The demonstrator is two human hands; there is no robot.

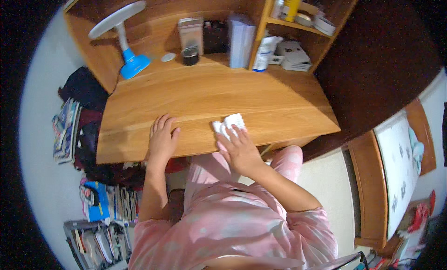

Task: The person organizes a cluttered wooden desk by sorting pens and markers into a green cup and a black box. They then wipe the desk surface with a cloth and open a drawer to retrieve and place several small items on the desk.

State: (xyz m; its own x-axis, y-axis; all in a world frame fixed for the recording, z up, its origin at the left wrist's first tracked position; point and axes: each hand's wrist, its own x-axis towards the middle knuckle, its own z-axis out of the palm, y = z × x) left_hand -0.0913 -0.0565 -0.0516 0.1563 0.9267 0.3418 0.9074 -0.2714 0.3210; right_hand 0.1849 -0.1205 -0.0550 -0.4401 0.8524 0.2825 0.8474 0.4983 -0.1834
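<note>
A white cloth (pixel 234 122) lies bunched on the wooden desk (pixel 202 95) close to its front edge. My right hand (pixel 242 152) presses on the cloth, its fingers spread over the lower part and hiding some of it. To the left, my left hand (pixel 162 139) rests on the desk near the front edge, palm down, with nothing in it. Its fingers point away from me and the thumb stands apart. Bare wood separates the two hands.
At the desk's back stand a blue-and-white desk lamp (pixel 131 62), a dark jar (pixel 190 55), a box (pixel 190 34), a pale upright file box (pixel 241 41) and a white bottle (pixel 264 55). Shelves (pixel 300 27) hold small items. Books (pixel 68 130) are stacked left; a bed (pixel 398 172) stands right.
</note>
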